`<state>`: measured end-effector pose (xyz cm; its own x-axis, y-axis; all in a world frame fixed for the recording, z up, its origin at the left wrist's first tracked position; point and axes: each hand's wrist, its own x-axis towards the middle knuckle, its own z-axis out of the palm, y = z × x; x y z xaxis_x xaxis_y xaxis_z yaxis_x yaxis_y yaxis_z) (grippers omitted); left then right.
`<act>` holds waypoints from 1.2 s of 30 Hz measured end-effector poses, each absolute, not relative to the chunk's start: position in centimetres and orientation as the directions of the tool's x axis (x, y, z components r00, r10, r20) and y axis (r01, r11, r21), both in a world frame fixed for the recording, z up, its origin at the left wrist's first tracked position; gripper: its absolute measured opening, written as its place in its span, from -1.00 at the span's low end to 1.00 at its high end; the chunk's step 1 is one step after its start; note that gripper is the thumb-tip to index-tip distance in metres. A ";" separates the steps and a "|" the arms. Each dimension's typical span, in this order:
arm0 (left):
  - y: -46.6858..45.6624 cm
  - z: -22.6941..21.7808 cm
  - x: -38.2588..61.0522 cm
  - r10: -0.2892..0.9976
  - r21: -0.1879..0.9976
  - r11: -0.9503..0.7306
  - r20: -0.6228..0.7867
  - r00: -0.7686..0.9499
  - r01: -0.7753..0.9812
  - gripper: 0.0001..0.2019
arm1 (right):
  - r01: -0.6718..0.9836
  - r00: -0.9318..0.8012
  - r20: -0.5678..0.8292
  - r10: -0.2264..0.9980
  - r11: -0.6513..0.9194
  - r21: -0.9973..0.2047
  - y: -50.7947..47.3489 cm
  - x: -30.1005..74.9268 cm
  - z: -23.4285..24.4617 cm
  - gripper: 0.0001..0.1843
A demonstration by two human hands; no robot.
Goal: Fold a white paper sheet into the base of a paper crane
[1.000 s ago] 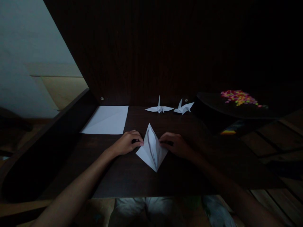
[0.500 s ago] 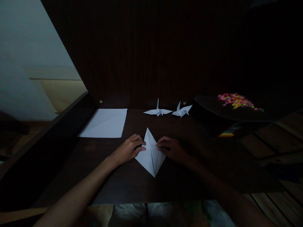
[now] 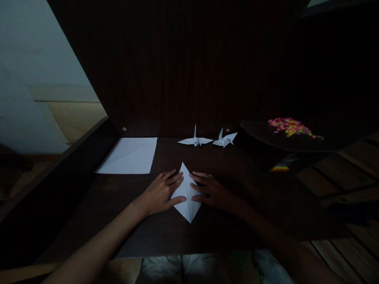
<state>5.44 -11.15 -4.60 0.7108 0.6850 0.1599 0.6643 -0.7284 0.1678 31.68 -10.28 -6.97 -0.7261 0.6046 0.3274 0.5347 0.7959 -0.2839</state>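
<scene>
A white folded paper (image 3: 187, 188), shaped like a long diamond with a crease down its middle, lies on the dark wooden desk (image 3: 166, 234). My left hand (image 3: 161, 192) rests on its left side, fingers spread and pressing the paper flat. On the right side lies my right hand (image 3: 211, 191), its fingers also apart and flat on the paper. Farther back stand two white paper cranes, one crane (image 3: 195, 141) in the middle and another crane (image 3: 225, 140) to its right.
A stack of white paper sheets (image 3: 130, 156) lies at the back left, by the raised side board (image 3: 59, 173). At the right, a dark curved shelf (image 3: 254, 132) bears a heap of small colourful pieces (image 3: 290, 126). A dark panel (image 3: 177, 71) rises behind the desk.
Both hands have gone from pinching the paper's side edges to lying spread on it. The middle gap in the paper looks narrower. The view has shifted slightly.
</scene>
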 end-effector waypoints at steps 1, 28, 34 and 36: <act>-11.2 -4.6 5.5 0.691 0.162 -0.723 0.138 0.710 0.672 -0.28 | 0.549 -0.732 0.299 0.613 0.790 -0.274 -10.4 31.7 -6.8 -0.53; -9.5 -3.7 6.7 0.695 0.264 -0.662 -0.132 0.707 0.701 0.32 | 0.622 -0.752 -0.126 0.647 0.635 -0.458 -8.4 29.7 -3.7 0.48; -8.0 -4.0 6.0 0.688 0.329 -0.666 -0.076 0.721 0.670 -0.20 | 0.650 -0.741 -0.202 0.640 0.608 -0.456 -7.4 30.0 -2.6 0.09; -7.8 -4.5 6.0 0.709 0.308 -0.659 -0.049 0.703 0.686 -0.12 | 0.654 -0.740 -0.203 0.641 0.618 -0.435 -7.4 30.0 -2.7 0.10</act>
